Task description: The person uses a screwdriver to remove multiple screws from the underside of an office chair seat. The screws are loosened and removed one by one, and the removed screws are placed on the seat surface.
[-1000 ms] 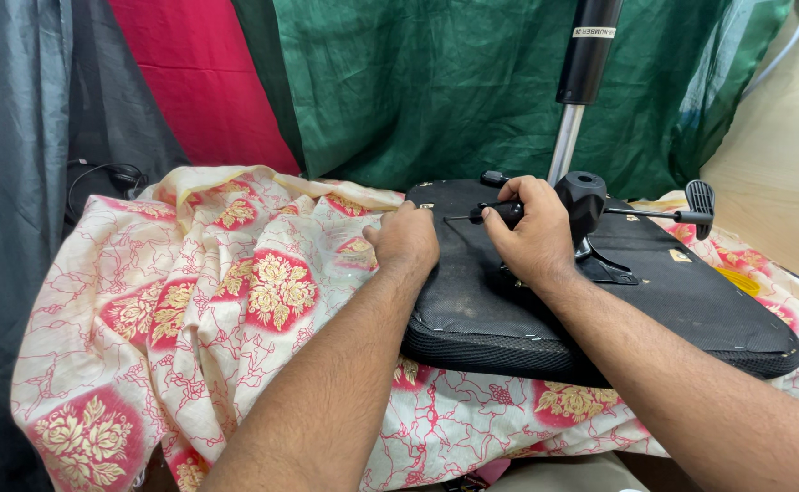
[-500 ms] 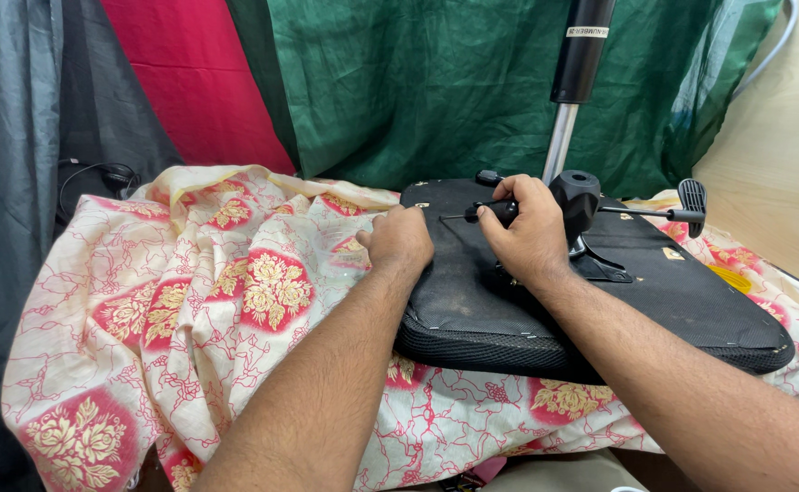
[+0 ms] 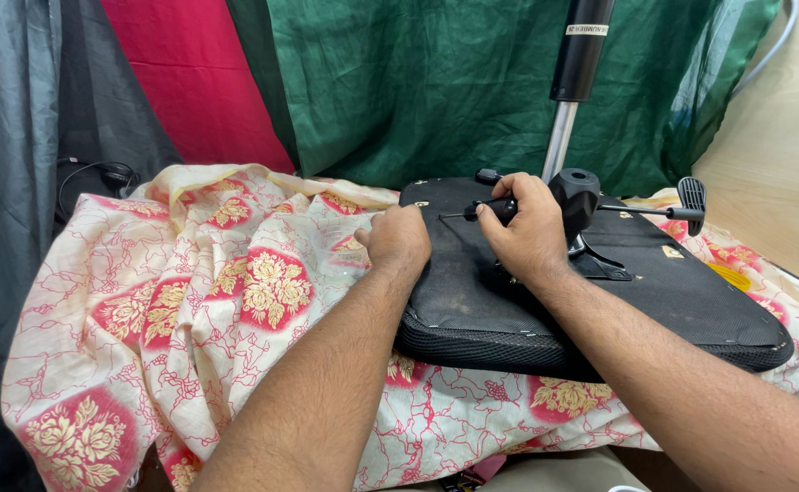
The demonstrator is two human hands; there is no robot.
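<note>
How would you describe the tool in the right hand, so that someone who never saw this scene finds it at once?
Look at the black upturned chair seat lying on the flowered cloth. Near its far edge, beside the metal column, the right hand grips a screwdriver. It is the only thing with a black handle and a thin metal shaft pointing left, toward the left hand; the lever nearby points right.

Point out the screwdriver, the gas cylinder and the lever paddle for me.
Screwdriver (image 3: 495, 210), head view, on its black handle.
Gas cylinder (image 3: 582, 50), head view, on the black upper tube.
Lever paddle (image 3: 692, 194), head view, on the ribbed black end.
</note>
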